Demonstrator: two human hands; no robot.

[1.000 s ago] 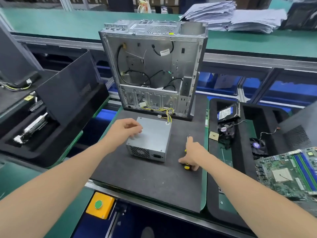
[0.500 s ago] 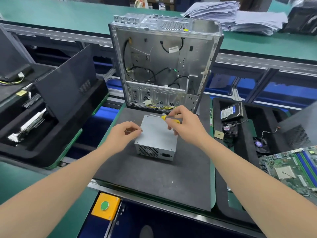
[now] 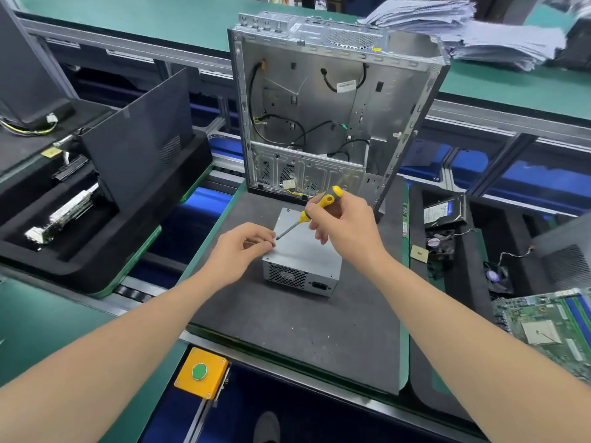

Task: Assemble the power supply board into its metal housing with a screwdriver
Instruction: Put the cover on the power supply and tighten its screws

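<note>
Right hand (image 3: 348, 228) grips screwdriver (image 3: 329, 197) handle, tip angled down at left hand (image 3: 243, 251). Left fingers curled at PSU (image 3: 307, 254) edge; contents cannot be told.

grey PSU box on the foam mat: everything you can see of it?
The grey metal power supply box lies flat on the dark foam mat. Its plain top faces up; the near face has a honeycomb vent grille and a black power socket. Fingertips of the left hand sit at its top left edge, where the yellow-and-black screwdriver, gripped by the right hand, points.
</note>
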